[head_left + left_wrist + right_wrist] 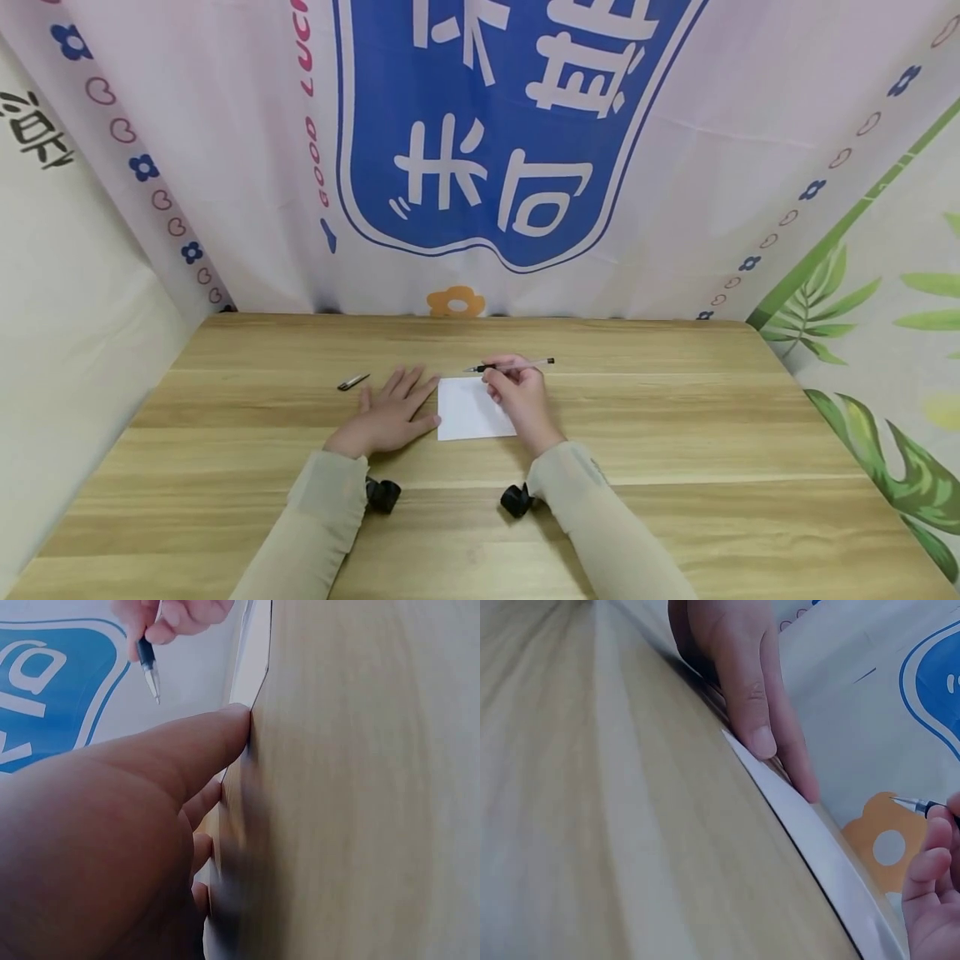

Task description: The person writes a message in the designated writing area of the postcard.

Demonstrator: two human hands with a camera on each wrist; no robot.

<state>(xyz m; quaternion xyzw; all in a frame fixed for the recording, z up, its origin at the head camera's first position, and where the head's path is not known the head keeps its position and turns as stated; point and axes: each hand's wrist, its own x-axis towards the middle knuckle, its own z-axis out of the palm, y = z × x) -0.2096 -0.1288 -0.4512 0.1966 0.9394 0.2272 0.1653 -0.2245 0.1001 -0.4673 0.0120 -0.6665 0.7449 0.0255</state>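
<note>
A small white sheet of paper (468, 410) lies flat on the wooden table. My left hand (392, 414) rests beside it with the fingers spread, thumb and index fingertip touching its left edge. Above the paper's right part, my right hand (519, 398) pinches a pen (534, 364) with a clear barrel and dark grip. The pen is held nearly level, its metal tip pointing left and off the paper, as the left wrist view shows with the pen tip (154, 684) in the air. A pen cap (353, 382) lies on the table left of my left hand.
The wooden table (675, 433) stretches to both sides. At its back hangs a printed curtain (285, 250), with a leaf-patterned cloth (862, 350) to the right. Black wrist devices (384, 496) show at both sleeves.
</note>
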